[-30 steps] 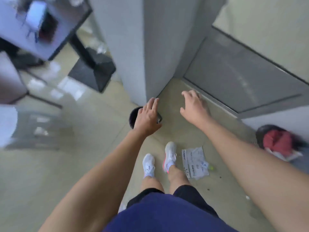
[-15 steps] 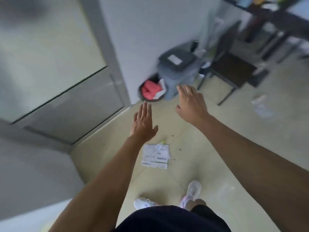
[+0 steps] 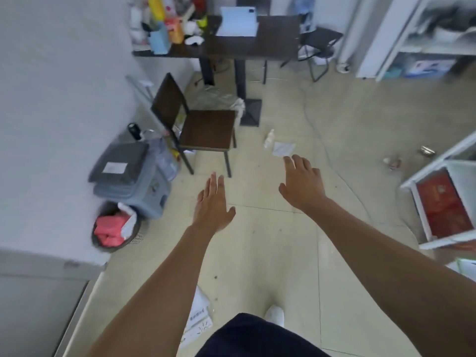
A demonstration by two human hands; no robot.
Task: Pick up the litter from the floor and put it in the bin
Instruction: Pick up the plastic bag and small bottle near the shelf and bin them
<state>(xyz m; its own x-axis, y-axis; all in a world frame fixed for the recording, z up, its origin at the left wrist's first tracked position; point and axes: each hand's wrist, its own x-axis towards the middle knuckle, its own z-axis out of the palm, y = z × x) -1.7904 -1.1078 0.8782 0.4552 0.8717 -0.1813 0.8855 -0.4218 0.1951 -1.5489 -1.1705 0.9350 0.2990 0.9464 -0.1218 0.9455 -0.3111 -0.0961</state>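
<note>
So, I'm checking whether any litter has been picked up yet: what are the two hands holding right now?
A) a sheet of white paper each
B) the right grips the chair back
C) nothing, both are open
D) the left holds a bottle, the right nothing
C: the left hand and the right hand both hover with fingers straight and nothing in them, and the white paper lies on the floor beyond the right hand.

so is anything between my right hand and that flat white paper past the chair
Nothing visible does: only bare floor shows between the right hand and the flat white paper sheet. The small white bottle lies just left of it, the dark wooden chair further left.
</note>
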